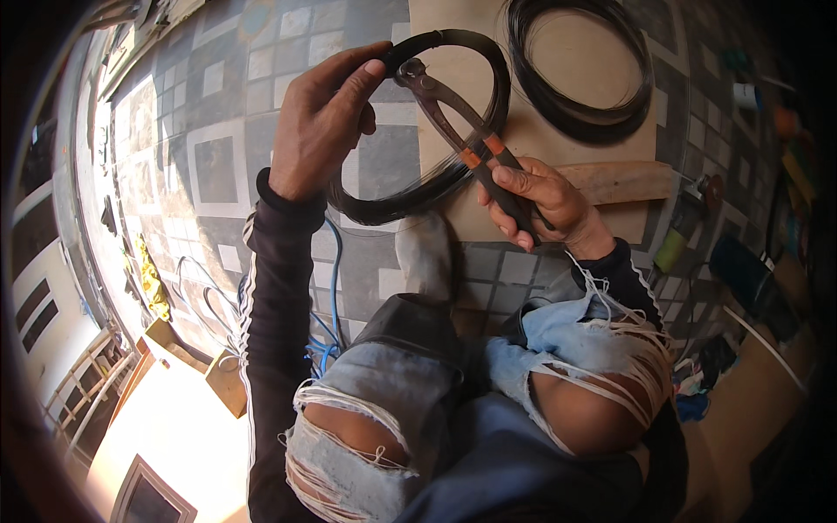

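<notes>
My left hand (327, 113) grips a coil of thin black wire (478, 45) at its upper left side, thumb and fingers pressed round the strands. Pincers (433, 105) with orange-and-black handles are in my right hand (545, 200), their rounded jaws on or just beside the coil near my left thumb; whether wire sits between the jaws I cannot tell. The held coil hangs as a tilted loop over a beige sheet (449, 74) and the patterned floor. A second black wire coil (584, 135) lies on that sheet, above a wooden board (636, 181).
A green power tool (670, 248) with a disc lies at the right, near assorted dark items. Blue hose (336, 261) and cords run at the left, with yellow cloth (153, 288) and a sunlit wooden piece (157, 392) beyond. My bent knees fill the lower middle.
</notes>
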`<action>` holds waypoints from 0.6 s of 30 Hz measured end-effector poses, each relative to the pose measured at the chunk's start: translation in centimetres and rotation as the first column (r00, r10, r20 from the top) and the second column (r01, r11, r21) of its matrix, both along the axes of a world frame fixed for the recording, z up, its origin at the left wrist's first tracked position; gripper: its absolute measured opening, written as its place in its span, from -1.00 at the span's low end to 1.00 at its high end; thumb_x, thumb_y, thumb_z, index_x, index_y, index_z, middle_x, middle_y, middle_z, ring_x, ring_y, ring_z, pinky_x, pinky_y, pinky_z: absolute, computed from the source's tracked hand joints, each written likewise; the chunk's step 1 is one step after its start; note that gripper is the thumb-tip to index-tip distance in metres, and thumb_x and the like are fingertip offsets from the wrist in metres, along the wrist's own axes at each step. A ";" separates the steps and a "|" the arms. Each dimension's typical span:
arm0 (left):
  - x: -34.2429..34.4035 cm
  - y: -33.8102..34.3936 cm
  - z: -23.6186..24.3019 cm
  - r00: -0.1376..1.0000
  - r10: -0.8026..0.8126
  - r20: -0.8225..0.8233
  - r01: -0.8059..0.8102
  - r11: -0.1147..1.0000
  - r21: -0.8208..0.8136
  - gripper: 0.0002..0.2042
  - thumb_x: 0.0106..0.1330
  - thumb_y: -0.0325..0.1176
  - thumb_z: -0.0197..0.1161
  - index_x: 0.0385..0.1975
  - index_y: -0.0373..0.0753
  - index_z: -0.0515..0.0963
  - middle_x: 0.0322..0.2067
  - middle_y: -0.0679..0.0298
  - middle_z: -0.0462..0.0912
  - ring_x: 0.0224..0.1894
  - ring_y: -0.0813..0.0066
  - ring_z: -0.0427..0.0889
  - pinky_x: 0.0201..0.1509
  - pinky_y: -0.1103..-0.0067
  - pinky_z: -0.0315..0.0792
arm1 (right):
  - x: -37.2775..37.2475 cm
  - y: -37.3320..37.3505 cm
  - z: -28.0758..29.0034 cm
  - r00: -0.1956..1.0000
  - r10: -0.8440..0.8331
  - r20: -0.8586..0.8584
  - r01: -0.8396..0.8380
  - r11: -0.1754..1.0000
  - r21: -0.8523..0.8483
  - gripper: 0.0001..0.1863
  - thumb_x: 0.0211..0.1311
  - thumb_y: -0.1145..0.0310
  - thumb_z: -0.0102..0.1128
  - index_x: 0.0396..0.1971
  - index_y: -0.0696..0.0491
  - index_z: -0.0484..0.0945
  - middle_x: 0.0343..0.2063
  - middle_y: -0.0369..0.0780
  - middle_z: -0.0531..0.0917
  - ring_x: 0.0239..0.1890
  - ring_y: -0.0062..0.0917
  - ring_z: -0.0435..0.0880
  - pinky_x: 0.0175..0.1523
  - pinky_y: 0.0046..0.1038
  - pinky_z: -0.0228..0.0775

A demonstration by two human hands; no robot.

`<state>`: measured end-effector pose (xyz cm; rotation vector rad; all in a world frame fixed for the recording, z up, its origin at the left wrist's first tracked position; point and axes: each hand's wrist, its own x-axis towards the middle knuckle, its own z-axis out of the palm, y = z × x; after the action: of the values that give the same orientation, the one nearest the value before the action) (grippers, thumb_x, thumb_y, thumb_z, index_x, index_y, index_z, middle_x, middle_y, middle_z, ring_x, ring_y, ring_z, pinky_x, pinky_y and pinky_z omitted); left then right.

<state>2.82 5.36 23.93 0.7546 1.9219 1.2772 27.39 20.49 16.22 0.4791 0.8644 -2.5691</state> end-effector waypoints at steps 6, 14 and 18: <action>-0.4 -0.2 0.0 1.000 -0.022 -0.002 0.022 1.000 -0.001 -0.61 0.54 -0.18 0.23 0.18 -0.34 0.61 -0.19 0.27 0.75 -0.52 0.67 0.53 -0.54 0.71 0.34 | -0.1 -1.1 -1.3 0.990 -0.101 -0.100 0.054 0.919 -0.389 -0.47 0.65 0.08 -0.16 0.24 0.27 0.30 -0.39 -0.01 0.68 -0.55 -0.41 0.75 -0.42 -0.42 0.69; -1.1 -0.3 -0.6 0.999 -0.033 -0.023 0.033 0.999 0.016 -0.58 0.54 -0.15 0.24 0.21 -0.32 0.59 -0.16 0.26 0.75 -0.51 0.69 0.55 -0.55 0.74 0.34 | -1.0 0.5 0.2 0.998 -0.025 -0.064 0.025 1.000 0.001 -0.32 0.61 0.00 -0.04 0.52 0.07 0.13 -0.13 0.01 0.70 -0.30 -0.40 0.81 -0.29 -0.43 0.70; -1.2 -0.4 -0.8 1.000 -0.028 0.001 0.028 0.999 0.026 -0.58 0.53 -0.14 0.24 0.21 -0.32 0.59 -0.16 0.26 0.75 -0.51 0.69 0.55 -0.55 0.74 0.34 | -1.3 0.6 0.0 0.999 0.006 -0.038 -0.007 1.000 -0.002 -0.36 0.65 0.05 -0.18 0.46 0.22 0.12 -0.24 0.01 0.71 -0.40 -0.38 0.81 -0.35 -0.43 0.71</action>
<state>1.57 4.94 23.16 0.7913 1.8908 1.2872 26.11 21.08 16.25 0.4274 0.8742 -2.5807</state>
